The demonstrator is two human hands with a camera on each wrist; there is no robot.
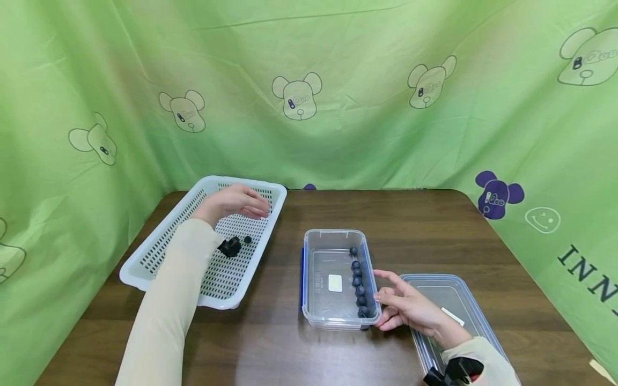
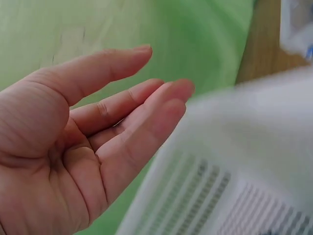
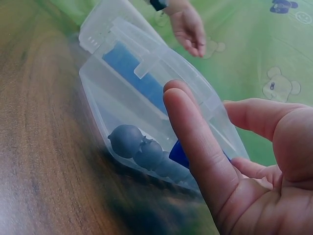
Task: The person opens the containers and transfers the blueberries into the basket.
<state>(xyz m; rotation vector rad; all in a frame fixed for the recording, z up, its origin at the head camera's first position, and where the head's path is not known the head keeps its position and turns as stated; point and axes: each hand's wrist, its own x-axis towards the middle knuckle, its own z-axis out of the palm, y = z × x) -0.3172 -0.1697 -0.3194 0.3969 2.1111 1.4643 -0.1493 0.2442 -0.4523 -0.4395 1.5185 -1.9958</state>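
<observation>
A pale blue perforated basket (image 1: 230, 279) stands on the left, with one blueberry (image 1: 248, 239) in sight on its floor. Over the basket's far part is my left hand (image 1: 236, 202). In the left wrist view that hand (image 2: 107, 132) holds nothing, its fingers loosely extended and the thumb apart. In mid-table sits a clear plastic box (image 1: 318, 300) without a lid on. A row of blueberries (image 1: 359, 290) lies along its right wall. My right hand (image 1: 410, 308) touches the box's right side near the front corner, fingers fairly straight. The right wrist view shows blueberries (image 3: 126, 141) through the wall.
A clear lid (image 1: 441, 289) lies on the wooden table (image 1: 270, 343) at the right, partly under my right forearm. A blue latch flap (image 1: 302, 279) hangs at the box's left side. Behind the table hangs a green curtain (image 1: 357, 145) with printed bear-like heads.
</observation>
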